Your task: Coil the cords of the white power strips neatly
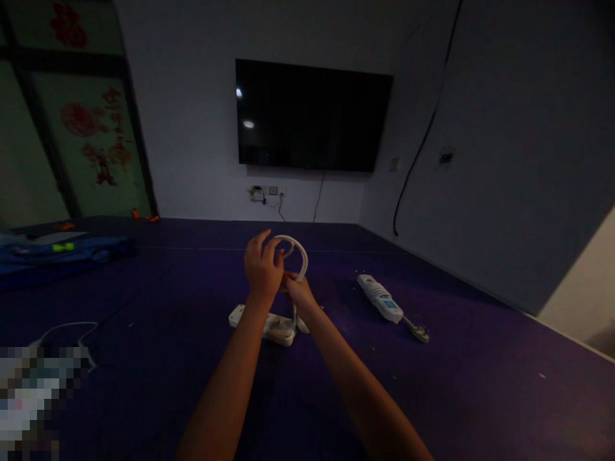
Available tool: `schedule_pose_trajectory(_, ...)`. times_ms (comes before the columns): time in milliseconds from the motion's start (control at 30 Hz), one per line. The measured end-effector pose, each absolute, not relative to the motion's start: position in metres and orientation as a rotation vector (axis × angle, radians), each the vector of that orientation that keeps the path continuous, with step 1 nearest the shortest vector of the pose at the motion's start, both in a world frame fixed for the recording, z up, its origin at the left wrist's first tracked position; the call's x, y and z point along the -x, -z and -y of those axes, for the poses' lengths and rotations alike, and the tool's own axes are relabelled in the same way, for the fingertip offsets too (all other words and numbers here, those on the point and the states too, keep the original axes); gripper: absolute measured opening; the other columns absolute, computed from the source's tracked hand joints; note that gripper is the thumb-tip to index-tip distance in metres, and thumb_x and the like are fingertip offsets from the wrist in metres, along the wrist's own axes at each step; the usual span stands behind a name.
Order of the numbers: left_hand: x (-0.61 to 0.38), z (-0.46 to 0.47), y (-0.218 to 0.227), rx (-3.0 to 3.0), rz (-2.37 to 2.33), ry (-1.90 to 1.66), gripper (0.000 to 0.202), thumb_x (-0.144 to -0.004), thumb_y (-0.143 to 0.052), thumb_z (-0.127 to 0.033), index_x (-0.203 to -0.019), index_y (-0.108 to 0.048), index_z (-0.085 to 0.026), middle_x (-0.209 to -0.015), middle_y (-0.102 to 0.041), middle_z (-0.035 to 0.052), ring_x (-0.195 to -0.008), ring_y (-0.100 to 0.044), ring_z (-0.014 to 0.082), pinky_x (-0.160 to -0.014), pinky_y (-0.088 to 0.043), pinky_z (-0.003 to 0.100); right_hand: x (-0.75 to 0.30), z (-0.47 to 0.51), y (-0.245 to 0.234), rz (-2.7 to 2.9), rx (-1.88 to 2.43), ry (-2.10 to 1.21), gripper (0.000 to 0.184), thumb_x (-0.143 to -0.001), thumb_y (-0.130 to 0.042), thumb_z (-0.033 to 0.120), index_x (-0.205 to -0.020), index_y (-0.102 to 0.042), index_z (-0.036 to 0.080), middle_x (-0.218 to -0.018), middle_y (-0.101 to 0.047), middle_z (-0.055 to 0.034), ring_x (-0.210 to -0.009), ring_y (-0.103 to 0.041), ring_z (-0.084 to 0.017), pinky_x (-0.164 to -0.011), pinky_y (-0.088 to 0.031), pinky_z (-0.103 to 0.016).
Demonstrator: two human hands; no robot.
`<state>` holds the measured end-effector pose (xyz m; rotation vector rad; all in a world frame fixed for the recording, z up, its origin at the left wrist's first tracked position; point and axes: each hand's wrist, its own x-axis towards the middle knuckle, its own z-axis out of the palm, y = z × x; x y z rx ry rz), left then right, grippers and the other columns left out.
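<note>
**Forearms [233, 378] forward, hands on a looped white cord [304, 256]**

Forearms nearest the lens, converging at centre. Left hand [263, 266]: raised, fingers half curled at the top of the cord's loop; firmness of grip not clear. Right hand [298, 291]: lower, narrow, thumb and fingers pinching the cord at the loop's base.

Power strip [281, 328]: lies flat below the hands, partly hidden by the left forearm. Judged light, rigid and smooth-cased; best gripped across its long sides. Cord: held in a loose ring above the strip's right end, a length running down toward it; join not made out. Judged thick, springy, not fragile, apt to uncurl if released; gather the turns and pinch them together at one point.

Surface: broad purple floor [336, 397], apparently smooth, pale specks [542, 376] scattered about. Room: dim. Plain back wall [192, 128]; large dark television [312, 115] mounted on it; glazed door [36, 128] at left with red decorations [79, 120]. Blue cloth [96, 253] at left. Black cable [435, 111] hanging down the right wall [519, 192]. Second power strip [382, 301] well to the right, its cord wound round the body, plug [421, 333] near one end. Smallest: wall sockets [273, 191] below the television.
</note>
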<state>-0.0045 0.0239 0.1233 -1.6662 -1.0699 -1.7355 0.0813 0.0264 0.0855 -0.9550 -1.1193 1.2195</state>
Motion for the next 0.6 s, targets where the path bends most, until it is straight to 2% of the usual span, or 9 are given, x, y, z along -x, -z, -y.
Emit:
schedule_pose_trajectory(167,0.014,-0.024,-0.123,1.543,1.127,1.702,0.013,-0.071,-0.062,-0.013,-0.083,-0.061,-0.019,-0.097,-0.063,0.0098,-0.096,-0.055,0.0242,-0.084,-0.043,0.038,-0.077,-0.028,-0.080,1.188,0.930,-1.209,0.016,-0.056,-0.063,0.021,-0.067,-0.070,0.013,-0.050,-0.059,0.0014,-0.047,-0.049,-0.009,-0.048,-0.038,-0.021)
schedule_pose_trajectory(300,0.021,-0.028,-0.120,1.484,1.149,1.705,0.006,-0.072,-0.061,-0.014,-0.077,-0.059,-0.018,-0.085,-0.064,0.0080,-0.083,-0.058,0.0217,-0.075,-0.044,0.034,-0.073,-0.031,-0.073,1.239,0.889,-1.188,0.017,-0.054,-0.066,0.025,-0.067,-0.071,0.014,-0.060,-0.065,-0.0007,-0.058,-0.055,-0.012,-0.057,-0.043,-0.024)
schedule_pose_trajectory(467,0.035,-0.035,-0.118,1.575,1.040,1.720,0.007,-0.077,-0.055,-0.013,-0.076,-0.060,-0.017,-0.081,-0.065,0.0069,-0.078,-0.061,0.0184,-0.071,-0.047,0.030,-0.073,-0.033,-0.069,1.292,0.874,-1.172,0.023,-0.054,-0.070,0.035,-0.065,-0.071,0.014,-0.061,-0.065,-0.0009,-0.057,-0.053,-0.011,-0.056,-0.040,-0.022)
schedule_pose_trajectory(600,0.054,-0.043,-0.114,1.734,1.024,1.737,0.006,-0.078,-0.056,-0.019,-0.077,-0.062,-0.017,-0.076,-0.066,0.0056,-0.071,-0.062,0.0165,-0.068,-0.048,0.028,-0.077,-0.029,-0.073,1.341,0.936,-1.215,0.036,-0.057,-0.072,0.046,-0.065,-0.070,0.012,-0.051,-0.058,-0.0003,-0.044,-0.041,-0.006,-0.043,-0.029,-0.019)
